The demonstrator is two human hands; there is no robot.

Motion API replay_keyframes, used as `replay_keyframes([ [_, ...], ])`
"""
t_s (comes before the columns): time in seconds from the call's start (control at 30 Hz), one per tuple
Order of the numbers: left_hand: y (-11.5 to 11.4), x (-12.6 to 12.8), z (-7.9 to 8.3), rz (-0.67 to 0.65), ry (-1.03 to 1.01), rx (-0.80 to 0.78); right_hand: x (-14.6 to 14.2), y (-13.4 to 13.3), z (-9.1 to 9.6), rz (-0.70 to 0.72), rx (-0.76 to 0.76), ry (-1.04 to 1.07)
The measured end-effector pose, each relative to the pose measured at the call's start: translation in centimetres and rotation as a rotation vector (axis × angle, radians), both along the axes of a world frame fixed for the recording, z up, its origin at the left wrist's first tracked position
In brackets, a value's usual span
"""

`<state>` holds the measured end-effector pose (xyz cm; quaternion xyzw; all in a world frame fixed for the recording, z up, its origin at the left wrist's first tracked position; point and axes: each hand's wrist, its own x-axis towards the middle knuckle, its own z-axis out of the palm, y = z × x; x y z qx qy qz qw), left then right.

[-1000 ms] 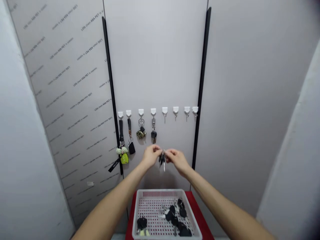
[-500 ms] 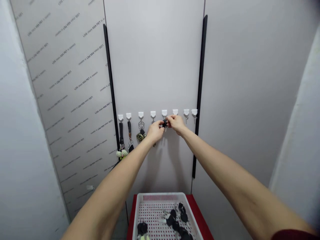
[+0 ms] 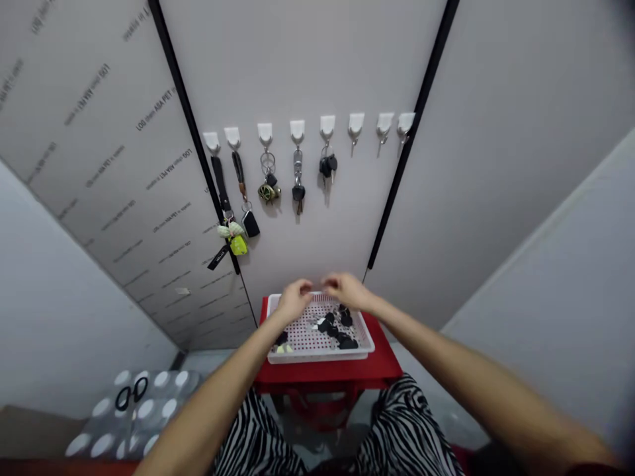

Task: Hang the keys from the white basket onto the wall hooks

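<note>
Both hands hover over the back of a white perforated basket (image 3: 323, 355). My left hand (image 3: 296, 299) is above its rear left corner, fingers loosely curled and apart from the thumb, with nothing seen in them. Blurred a little by motion, my right hand (image 3: 346, 291) is over the rear right side, fingers bent and parted, also seemingly bare. Black-headed keys (image 3: 337, 330) lie in the basket, right of the middle, below my right hand. On the wall above, a bunch of black-headed keys (image 3: 327, 165) hangs by a ring from a white hook (image 3: 327, 125).
Other hooks hold a silver-clasp key bunch (image 3: 297, 188), a round-charm keyring (image 3: 268, 188) and strap key fobs (image 3: 251, 223). Small hanging pieces are on the right hooks (image 3: 356, 125). The basket stands on a red stool (image 3: 327, 373). Scissors (image 3: 131, 396) lie on wrapped bottles at lower left.
Both hands have let go of the key bunch, which now hangs on its hook, and have come down from the wall to the basket. The view has tilted downward.
</note>
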<state>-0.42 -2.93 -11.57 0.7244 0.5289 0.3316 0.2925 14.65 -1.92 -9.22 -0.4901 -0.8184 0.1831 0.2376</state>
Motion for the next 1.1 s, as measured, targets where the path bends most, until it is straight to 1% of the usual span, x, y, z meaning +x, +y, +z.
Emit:
replay_keyframes([
  [0.03,-0.7,0.0,-1.8,-0.026,0.044,-0.034,0.1,-1.3,-2.0,0.050,-0.050,-0.135],
  [0.07,-1.3,0.1,-3.3,-0.058,0.097,-0.052,0.2,-2.5,-3.6,0.064,-0.046,-0.239],
  [0.1,-1.8,0.3,-4.4,-0.090,0.155,-0.051,0.2,-3.3,-4.7,0.057,-0.023,-0.322],
  [0.17,-2.4,0.5,-5.5,-0.130,0.275,-0.023,0.3,-4.2,-5.9,0.026,0.044,-0.413],
  [0.23,-2.5,0.7,-5.7,-0.126,0.363,-0.017,0.2,-4.3,-6.0,0.010,0.057,-0.450],
  [0.33,-2.5,0.7,-5.4,-0.094,0.400,-0.068,0.1,-4.1,-5.8,-0.003,0.035,-0.445],
  [0.4,-2.4,0.7,-5.4,-0.086,0.374,-0.056,0.1,-4.0,-5.8,-0.036,0.020,-0.409],
  [0.47,-2.4,0.7,-5.5,-0.108,0.316,0.004,0.1,-3.9,-6.0,-0.074,0.010,-0.342],
  [0.57,-2.4,0.7,-5.6,-0.156,0.230,0.068,0.3,-3.7,-6.0,-0.075,0.013,-0.153],
  [0.63,-2.2,0.7,-5.4,-0.144,0.188,0.057,0.5,-3.3,-5.6,-0.060,0.007,-0.009],
  [0.7,-2.0,0.6,-4.8,-0.159,0.137,0.029,0.7,-2.8,-4.9,-0.075,-0.009,0.074],
  [0.77,-1.7,0.4,-3.8,-0.219,0.090,0.017,0.9,-2.4,-4.0,-0.097,0.002,0.102],
  [0.83,-1.4,0.2,-2.5,-0.235,0.078,0.067,1.0,-2.0,-2.9,-0.091,0.020,0.126],
  [0.87,-1.3,0.1,-1.9,-0.205,0.085,0.116,1.1,-1.9,-2.4,-0.082,0.018,0.141],
  [0.93,-1.0,0.1,-0.9,-0.105,0.108,0.237,1.0,-1.7,-1.3,-0.062,-0.012,0.170],
  [1.0,-0.8,0.3,-0.1,-0.026,0.114,0.320,0.9,-1.4,-0.2,-0.056,-0.021,0.199],
  [1.03,-0.7,0.5,0.3,-0.010,0.106,0.340,0.9,-1.3,0.4,-0.060,-0.001,0.215],
  [1.1,-0.4,1.0,1.0,-0.024,0.070,0.347,0.9,-0.8,1.7,-0.067,0.057,0.246],
])
